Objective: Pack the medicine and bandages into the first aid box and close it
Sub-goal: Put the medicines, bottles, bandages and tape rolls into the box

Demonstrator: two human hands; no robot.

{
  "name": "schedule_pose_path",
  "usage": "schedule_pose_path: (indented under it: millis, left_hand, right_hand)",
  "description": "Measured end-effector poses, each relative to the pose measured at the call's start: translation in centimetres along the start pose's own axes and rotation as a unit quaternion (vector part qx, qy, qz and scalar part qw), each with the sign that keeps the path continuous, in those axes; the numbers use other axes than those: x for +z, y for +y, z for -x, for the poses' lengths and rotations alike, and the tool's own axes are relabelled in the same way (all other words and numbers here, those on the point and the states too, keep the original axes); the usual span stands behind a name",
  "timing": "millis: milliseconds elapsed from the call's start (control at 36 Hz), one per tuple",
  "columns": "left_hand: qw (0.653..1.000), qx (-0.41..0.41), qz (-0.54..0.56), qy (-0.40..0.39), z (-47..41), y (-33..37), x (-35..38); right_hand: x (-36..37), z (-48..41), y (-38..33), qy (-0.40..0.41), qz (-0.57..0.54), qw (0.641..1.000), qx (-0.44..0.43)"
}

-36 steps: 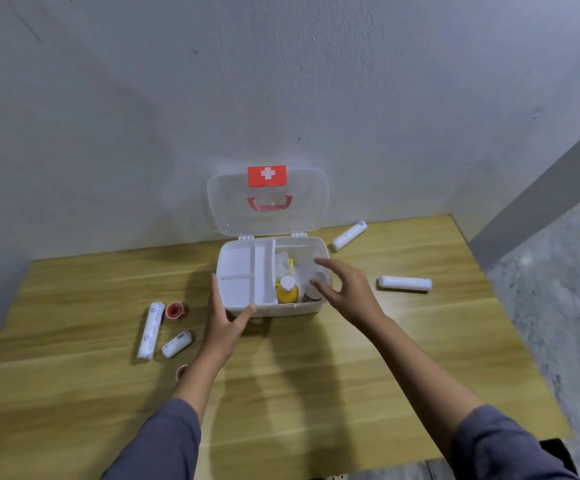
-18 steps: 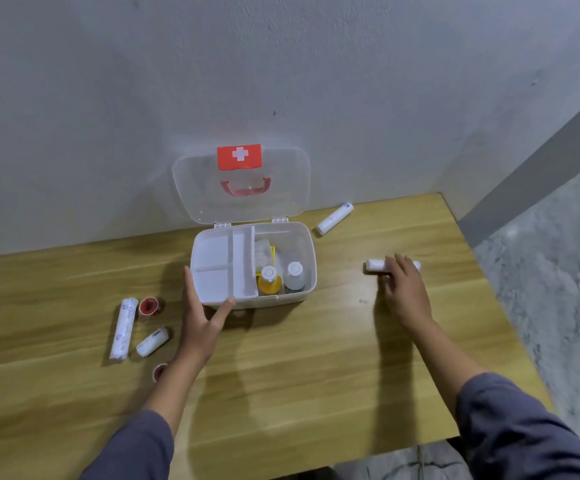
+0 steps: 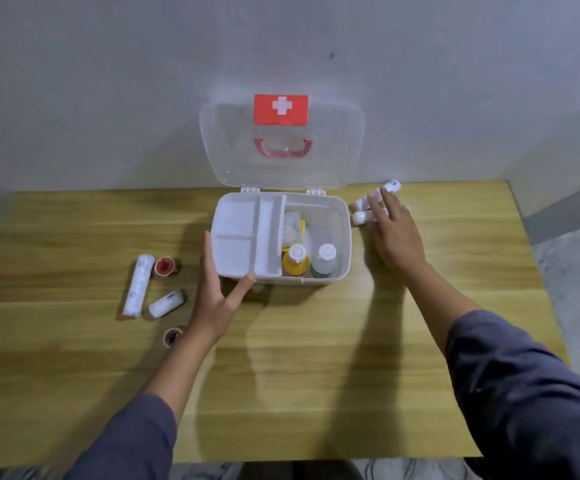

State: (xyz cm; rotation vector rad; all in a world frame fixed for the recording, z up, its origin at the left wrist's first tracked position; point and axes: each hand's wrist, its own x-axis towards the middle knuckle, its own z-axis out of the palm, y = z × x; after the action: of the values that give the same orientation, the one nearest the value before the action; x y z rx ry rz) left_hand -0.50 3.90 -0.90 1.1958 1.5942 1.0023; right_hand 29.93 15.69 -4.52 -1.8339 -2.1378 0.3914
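Observation:
The white first aid box (image 3: 345, 237) stands open on the wooden table (image 3: 316, 375), its clear lid (image 3: 333, 150) upright against the wall. Inside are a white divider tray (image 3: 236, 216), a yellow bottle (image 3: 295, 259), a clear bottle (image 3: 325, 259) and white gauze (image 3: 292, 226). My left hand (image 3: 216, 292) grips the box's front-left corner. My right hand (image 3: 396, 237), just right of the box, holds one white bandage roll (image 3: 360, 218), with fingers stretched over a second roll (image 3: 390, 186) on the table.
Left of the box lie a long bandage roll (image 3: 138, 285), a short one (image 3: 166, 304) and two red tape rolls (image 3: 164, 266) (image 3: 172, 336). The table's right edge drops to a marbled floor (image 3: 579, 278). The wall stands close behind.
My right hand left the box, took the bandage roll lying at the right, and carried it up beside the other roll near the box's right side. My left hand stayed on the box.

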Motion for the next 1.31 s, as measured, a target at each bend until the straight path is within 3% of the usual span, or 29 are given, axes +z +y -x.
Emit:
schedule_pose_path:
  millis: [167, 278, 417, 500, 583, 722, 889, 1111, 1306]
  left_hand:
    - [1.000, 0.004, -0.003, 0.006, 0.0, -0.1, 0.0]
    - [1.000, 0.011, -0.008, 0.018, 0.1, 0.3, 0.3]
    - [1.000, 0.004, -0.011, 0.021, 0.2, 0.6, 0.4]
    - [1.000, 0.001, -0.013, 0.011, 0.3, 0.9, 0.2]
    - [1.000, -0.009, -0.009, 0.005, 0.4, 1.1, 0.2]
    - [1.000, -0.018, -0.006, 0.004, 0.5, 1.3, 0.2]
    - [1.000, -0.022, 0.002, -0.004, 0.6, 1.2, 0.1]
    - [0.999, -0.038, 0.003, -0.016, 0.5, 1.4, -0.3]
    - [0.999, -0.036, 0.004, -0.021, 0.5, 1.7, -0.3]
  right_hand:
    - [-0.4, -3.7, 0.0, -0.042, 0.061, 0.997, -0.028]
    - [-0.6, -4.0, -0.9, -0.038, 0.093, 0.995, 0.022]
    - [-0.4, -1.0, -1.8, -0.035, 0.045, 0.997, 0.050]
    - [-0.6, 1.2, -2.1, -0.025, -0.013, 0.998, 0.061]
    - [-1.6, 2.4, -3.1, 0.014, -0.144, 0.986, 0.082]
    - [-5.3, 3.4, -6.7, 0.150, -0.394, 0.902, 0.096]
    - [-7.0, 3.6, -10.5, 0.148, -0.515, 0.844, 0.021]
    - [-4.4, 2.2, -10.9, 0.031, -0.436, 0.899, 0.032]
    - [-3.5, 2.2, -10.0, 0.031, -0.378, 0.921, 0.088]
